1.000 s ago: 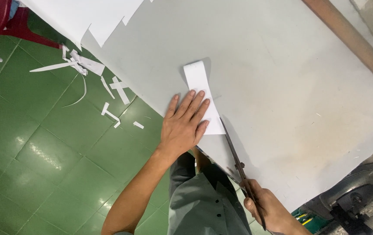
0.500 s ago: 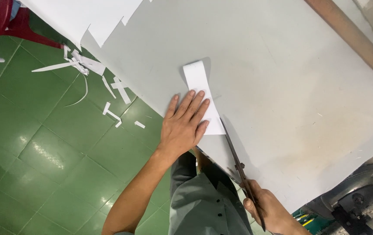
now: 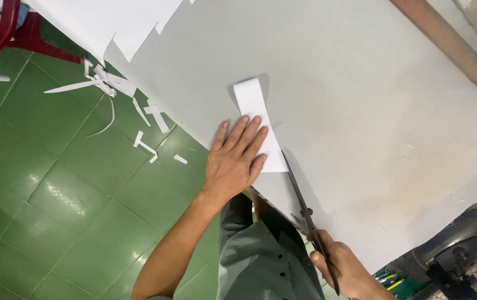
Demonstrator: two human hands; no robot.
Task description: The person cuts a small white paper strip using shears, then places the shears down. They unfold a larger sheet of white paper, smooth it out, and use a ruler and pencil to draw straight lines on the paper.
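White paper strip point(image 3: 256, 119) is lying on the grey sheet point(image 3: 361, 111) that is covering the tabletop, its far end curling up a little. Left hand point(image 3: 234, 161) is pressing flat on the strip's near end, fingers point(image 3: 249, 136) spread fairly wide and holding nothing, only pinning the paper down.

Just beside those fingers, on the thumb-away side, the dark scissors point(image 3: 305, 208) are running along the strip's right edge, tip touching or nearly touching the paper's near corner. Right hand point(image 3: 341, 269) is gripping the handles down at the tabletop's near edge, fingers closed around them.

To do this cut well, in my judgement: the pinning hand is best kept flat and clear of the blade line, blades kept aligned with the strip's edge, and the sheet kept from sliding or buckling.

Beyond the fingers, toward the far right, a wooden roller point(image 3: 444, 44) is lying well apart from the work. Left of the pinning hand, off the tabletop, white paper scraps point(image 3: 110, 89) are littering the green tiled floor point(image 3: 55, 194). A red chair leg point(image 3: 27, 39) is showing at the far left.

Hard to make out: whether the blades are parted or closed, since they are reading as one dark line. The right hand is cut off by the picture's lower edge, and the person's grey shirt point(image 3: 261, 261) is hiding the tabletop's edge below the blades. Dark machinery at the lower right is unclear.
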